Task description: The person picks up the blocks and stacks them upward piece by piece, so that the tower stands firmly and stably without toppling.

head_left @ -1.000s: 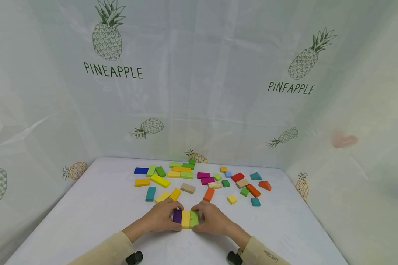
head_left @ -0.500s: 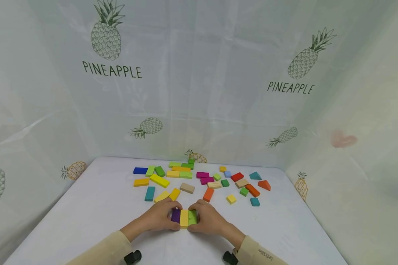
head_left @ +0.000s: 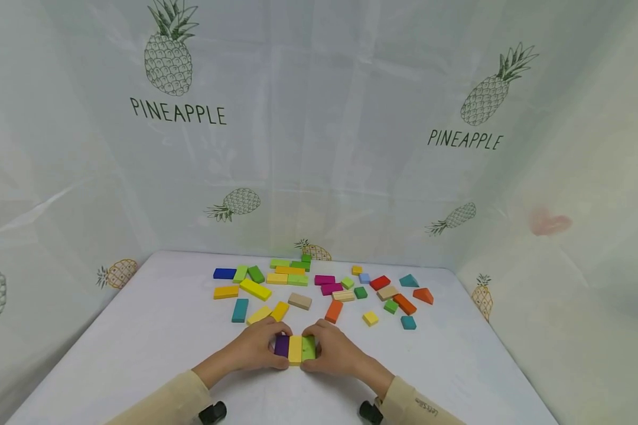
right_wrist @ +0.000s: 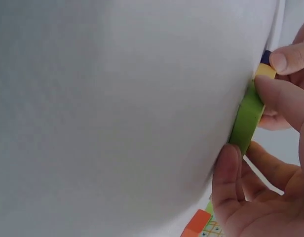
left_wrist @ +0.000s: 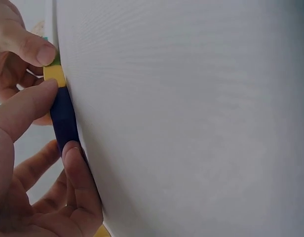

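Three blocks lie flat, side by side, on the white table: a dark purple block [head_left: 282, 346] at left, a yellow block [head_left: 295, 350] in the middle and a light green block [head_left: 308, 348] at right. My left hand [head_left: 256, 345] grips the purple block by its two ends, thumb at the near end and fingers at the far end. My right hand [head_left: 332, 349] holds the green block [right_wrist: 247, 117] the same way. In the left wrist view the long side of the purple block [left_wrist: 65, 118] shows between thumb and fingertip. The yellow block is mostly hidden in both wrist views.
Beyond my hands many loose coloured blocks are spread, among them an orange block [head_left: 334, 311], a tan block [head_left: 300, 301] and a teal block [head_left: 240, 310]. Two wedge blocks, teal [head_left: 409, 281] and orange [head_left: 423, 296], lie far right. A pineapple-print curtain [head_left: 319, 147] stands behind the table.
Since one second ago my right hand and the row of three blocks have shifted slightly left. Over the last half second both hands stay in place, with the same grips.
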### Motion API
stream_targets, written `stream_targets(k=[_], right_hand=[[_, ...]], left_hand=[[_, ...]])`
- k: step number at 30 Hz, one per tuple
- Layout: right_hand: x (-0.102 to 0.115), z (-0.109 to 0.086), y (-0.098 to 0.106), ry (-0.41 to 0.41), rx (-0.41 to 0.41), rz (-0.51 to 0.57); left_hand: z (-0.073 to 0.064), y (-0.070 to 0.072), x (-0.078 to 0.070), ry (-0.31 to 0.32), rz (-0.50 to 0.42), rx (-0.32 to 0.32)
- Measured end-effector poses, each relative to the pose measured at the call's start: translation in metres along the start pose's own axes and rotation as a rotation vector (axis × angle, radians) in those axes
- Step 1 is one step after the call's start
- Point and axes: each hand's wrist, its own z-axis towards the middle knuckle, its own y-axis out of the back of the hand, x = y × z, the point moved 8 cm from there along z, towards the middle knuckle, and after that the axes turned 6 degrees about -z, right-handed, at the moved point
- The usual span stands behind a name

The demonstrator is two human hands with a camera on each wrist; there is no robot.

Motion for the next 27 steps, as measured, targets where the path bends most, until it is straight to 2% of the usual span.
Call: stream_targets(k=[5,8,17,22,27], right_hand=[[-0.007,-0.002,0.005,0.008,0.035,0.065],[-0.017,-0.003,0.014,-0.006,0.011,0.093],[-0.058,0.002,0.044,-0.103,-0.149,0.006],[-0.074,0.01,0.047,-0.145,-0.168,-0.041],[-0.08,0.019,0.049,-0.158,-0.183,-0.068]], left_hand=[[0.001,0.0,-0.001,-0.005,0.005,-0.005],[0.0,0.0,-0.002,-0.003,0.01,-0.003],[0.001,0.0,-0.002,0.008,0.01,0.005],[0.002,-0.002,0.001,0.011,0.018,0.007],[0.001,-0.002,0.0,0.017,0.012,0.005]])
